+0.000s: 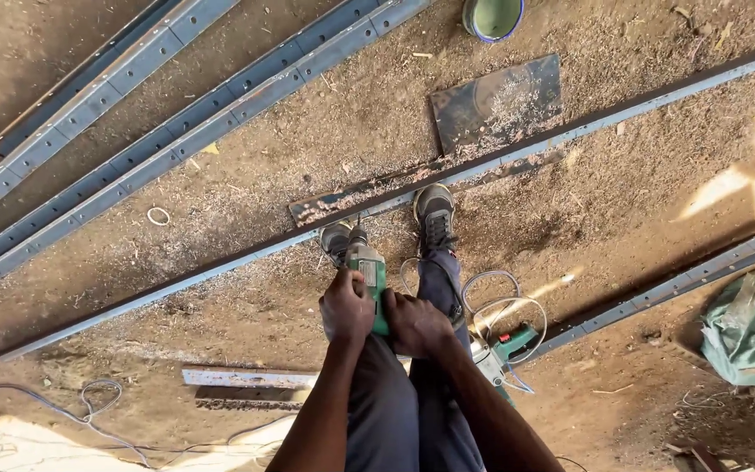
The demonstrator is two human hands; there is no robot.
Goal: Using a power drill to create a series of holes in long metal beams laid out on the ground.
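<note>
Landmark long steel bar | I see left hand and right hand both wrapped tight on green grinder, just below bar | right shoe touching bar.

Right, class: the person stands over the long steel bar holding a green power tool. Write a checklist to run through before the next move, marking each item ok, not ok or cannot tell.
1. Both hands on the tool: ok. The left hand and the right hand grip the green power tool.
2. Bar held steady: ok. Both shoes rest on the long steel bar.
3. Cord away from feet: not ok. The white cable loops beside the right leg.
4. Ground free of trip hazards: not ok. A second tool lies close behind.
5. Disc guard fitted: cannot tell.
6. Gloves: not ok, hands are bare.
</note>
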